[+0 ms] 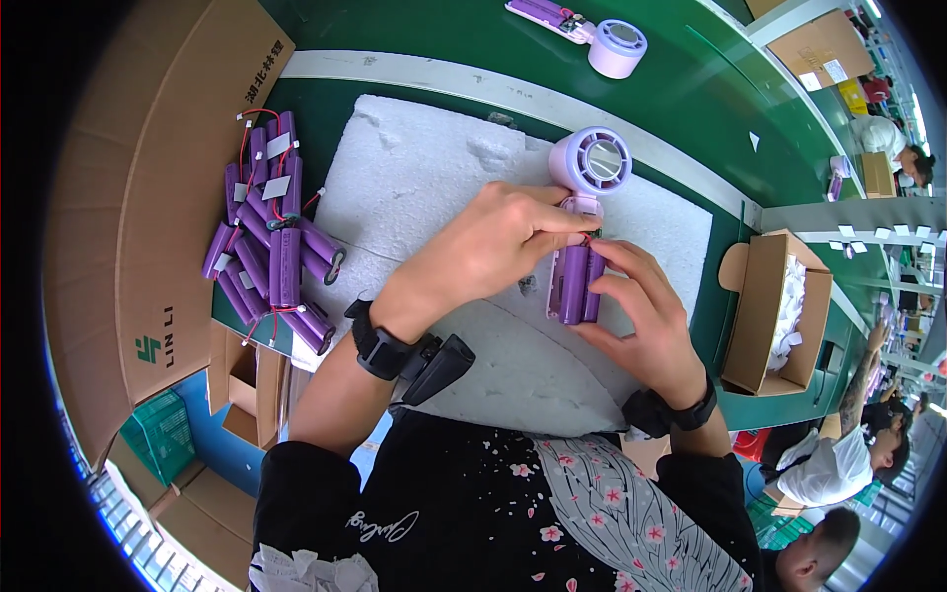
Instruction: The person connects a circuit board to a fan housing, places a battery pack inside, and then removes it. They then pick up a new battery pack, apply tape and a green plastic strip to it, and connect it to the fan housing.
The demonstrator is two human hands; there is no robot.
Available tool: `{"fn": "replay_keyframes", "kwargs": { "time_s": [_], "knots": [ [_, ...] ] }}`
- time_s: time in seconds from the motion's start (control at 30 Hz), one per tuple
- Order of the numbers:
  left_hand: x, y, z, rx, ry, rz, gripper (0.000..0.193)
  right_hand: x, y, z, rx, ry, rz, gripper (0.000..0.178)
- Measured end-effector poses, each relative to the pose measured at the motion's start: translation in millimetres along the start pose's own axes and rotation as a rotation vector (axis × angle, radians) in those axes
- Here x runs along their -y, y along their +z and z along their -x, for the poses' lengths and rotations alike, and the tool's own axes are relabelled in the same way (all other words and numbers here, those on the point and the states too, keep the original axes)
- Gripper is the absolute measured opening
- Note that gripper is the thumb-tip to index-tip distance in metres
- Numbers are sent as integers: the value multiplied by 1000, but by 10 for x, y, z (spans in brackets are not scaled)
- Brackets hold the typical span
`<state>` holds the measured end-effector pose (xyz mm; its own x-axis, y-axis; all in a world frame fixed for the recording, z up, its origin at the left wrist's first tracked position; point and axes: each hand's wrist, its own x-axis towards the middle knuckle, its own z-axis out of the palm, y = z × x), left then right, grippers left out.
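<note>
A lilac handheld fan (565, 158) lies on the white foam sheet (414, 148), its round head pointing away from me and its handle open. Inside the handle sits a purple two-cell battery pack (571, 286). My left hand (473, 247) is closed on the top of the handle, thumb and fingers pinched by a small red wire and circuit board. On the other side, my right hand (646, 316) grips the pack's edge, its index fingertip close to the wire. The fingertips partly hide the wire and its connection.
Purple battery packs (284, 266) with wires are heaped left, beside a tall cardboard box (158, 187). Another opened fan (617, 51) lies on the green bench beyond a pale rail (414, 71). A carton of white pieces (755, 326) stands right; people work further right.
</note>
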<state>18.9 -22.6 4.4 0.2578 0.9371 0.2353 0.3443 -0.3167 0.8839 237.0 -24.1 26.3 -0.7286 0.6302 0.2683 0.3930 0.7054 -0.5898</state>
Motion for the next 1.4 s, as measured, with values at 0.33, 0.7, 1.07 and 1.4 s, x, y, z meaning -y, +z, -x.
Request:
{"fn": "replay_keyframes", "kwargs": {
  "time_s": [0.33,0.7,1.07,1.4],
  "knots": [
    [17,-2,-18,-16,43,48,23,73,-14,-1,66,82,44,53],
    [-35,-36,-22,8,11,-5,28,44,-22,-3,32,15,51,49],
    [-9,-9,-19,-20,37,-1,28,53,-5,-5,21,71,50,49],
    [28,6,-13,-24,43,19,23,-5,-51,-26,17,81,-10,50]
  ]
}}
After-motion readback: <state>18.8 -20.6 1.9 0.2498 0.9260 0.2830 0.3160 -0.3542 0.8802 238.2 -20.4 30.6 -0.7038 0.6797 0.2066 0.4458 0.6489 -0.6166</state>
